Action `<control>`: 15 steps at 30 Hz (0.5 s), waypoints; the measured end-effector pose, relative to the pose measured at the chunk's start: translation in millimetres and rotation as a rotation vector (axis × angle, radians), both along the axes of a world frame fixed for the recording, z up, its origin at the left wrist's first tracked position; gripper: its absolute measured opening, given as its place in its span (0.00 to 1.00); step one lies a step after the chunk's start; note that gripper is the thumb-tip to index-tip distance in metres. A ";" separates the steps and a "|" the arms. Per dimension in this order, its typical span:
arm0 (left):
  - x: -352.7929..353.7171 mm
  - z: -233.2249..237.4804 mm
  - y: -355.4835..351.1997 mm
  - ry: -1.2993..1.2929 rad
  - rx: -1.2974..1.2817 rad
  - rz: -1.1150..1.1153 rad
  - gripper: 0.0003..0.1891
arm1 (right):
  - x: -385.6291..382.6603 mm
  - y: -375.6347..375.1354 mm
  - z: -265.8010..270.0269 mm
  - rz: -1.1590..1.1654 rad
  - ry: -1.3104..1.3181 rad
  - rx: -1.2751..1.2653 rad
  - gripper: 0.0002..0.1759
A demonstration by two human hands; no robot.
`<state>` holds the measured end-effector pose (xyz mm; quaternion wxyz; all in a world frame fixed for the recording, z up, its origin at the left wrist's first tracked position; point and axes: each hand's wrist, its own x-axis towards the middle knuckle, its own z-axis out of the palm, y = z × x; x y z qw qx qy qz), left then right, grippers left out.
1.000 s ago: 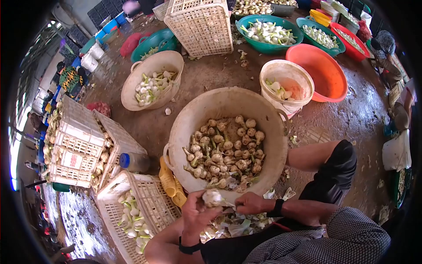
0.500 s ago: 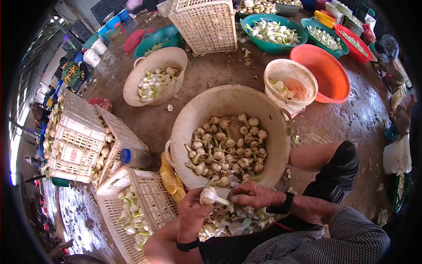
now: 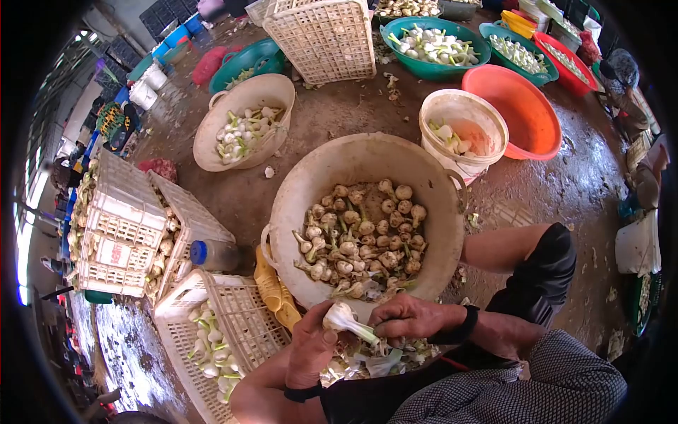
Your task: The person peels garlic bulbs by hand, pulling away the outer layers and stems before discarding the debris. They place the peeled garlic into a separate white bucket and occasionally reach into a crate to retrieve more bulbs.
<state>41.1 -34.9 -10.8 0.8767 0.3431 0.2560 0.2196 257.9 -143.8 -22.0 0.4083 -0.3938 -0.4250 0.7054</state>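
Note:
A white garlic bulb (image 3: 340, 317) with a pale green stem is held between my two hands, just in front of the big tub. My left hand (image 3: 309, 346) grips it at the bulb end. The fingers of my right hand (image 3: 406, 318) are closed at the end of its stem, where loose skin hangs. Many brownish, unpeeled bulbs (image 3: 364, 240) lie in the large beige tub (image 3: 367, 152). Beneath my hands is a heap of peeled skins (image 3: 385, 360).
Left of me are a crate of peeled garlic (image 3: 247, 318), stacked crates (image 3: 127, 226) and a blue-capped jar (image 3: 215, 254). Beyond the tub stand a white bucket (image 3: 462, 166), an orange basin (image 3: 519, 102) and a beige basin (image 3: 240, 159). A person (image 3: 625, 92) is at the far right.
The garlic's stem shows more of its length, and my right hand has shifted slightly right along it. The whole view has shifted a little.

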 end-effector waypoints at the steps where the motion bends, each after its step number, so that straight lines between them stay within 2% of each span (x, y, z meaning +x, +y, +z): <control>1: 1.3 1.5 -0.3 0.000 0.000 0.002 0.35 | 0.5 -0.3 2.4 0.017 0.024 -0.001 0.11; 5: 0.9 -4.2 0.1 0.010 0.052 -0.025 0.34 | 1.0 -0.8 8.1 0.022 0.034 0.057 0.11; 7: -1.1 -9.9 0.6 0.004 0.081 -0.051 0.32 | 0.2 0.2 8.4 0.039 -0.126 0.219 0.11; 8: -1.6 -11.6 0.2 0.099 0.116 -0.050 0.32 | -2.8 -0.6 5.5 0.040 -0.127 0.220 0.11; 10: -2.5 -11.4 -1.0 0.194 0.151 -0.044 0.31 | -12.1 -3.1 -4.7 -0.067 -0.235 0.403 0.10; 14: 1.0 -2.6 -4.6 0.204 0.214 -0.107 0.26 | -15.5 1.8 -12.4 -0.243 -0.427 0.529 0.08; 15: 2.4 0.4 -6.0 0.216 0.230 -0.092 0.25 | -13.1 3.7 -16.9 -0.297 -0.596 0.533 0.08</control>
